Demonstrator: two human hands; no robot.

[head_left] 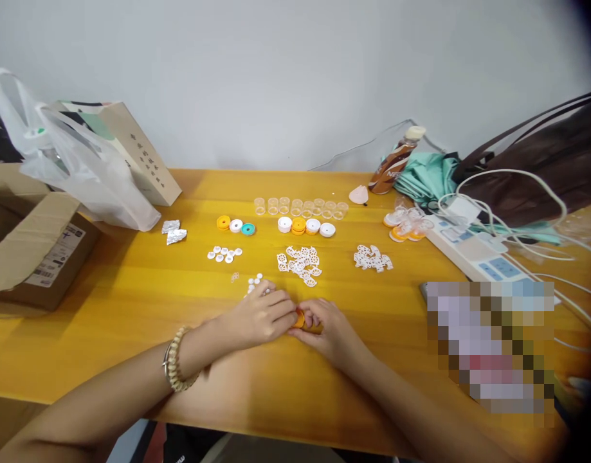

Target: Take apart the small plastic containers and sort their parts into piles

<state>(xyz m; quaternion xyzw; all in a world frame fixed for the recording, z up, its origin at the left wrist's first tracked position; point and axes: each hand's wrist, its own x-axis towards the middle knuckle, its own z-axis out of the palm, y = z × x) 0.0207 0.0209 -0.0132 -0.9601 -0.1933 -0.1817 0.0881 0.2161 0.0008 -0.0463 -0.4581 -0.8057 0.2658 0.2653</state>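
Close to the table's front, my left hand (262, 315) and my right hand (330, 329) meet around a small orange round plastic cap (300, 318). Fingers of both are closed on it, and the left fingers cover much of the cap. Just beyond my left hand lie small white round pieces (256, 280), partly hidden by it. White spoked plastic pieces (302, 260) form a loose pile ahead of both hands. Farther back are a row of clear cups (298, 207), an orange cap (299, 225) among white ones, and a teal cap (247, 229).
A cardboard box (58, 270) and white plastic bag (107, 186) stand at left, near crumpled foil (175, 236). More white pieces (372, 258) lie to the right. A power strip (478, 251) with cables, a bottle (394, 164) and a dark bag (527, 161) occupy the right side.
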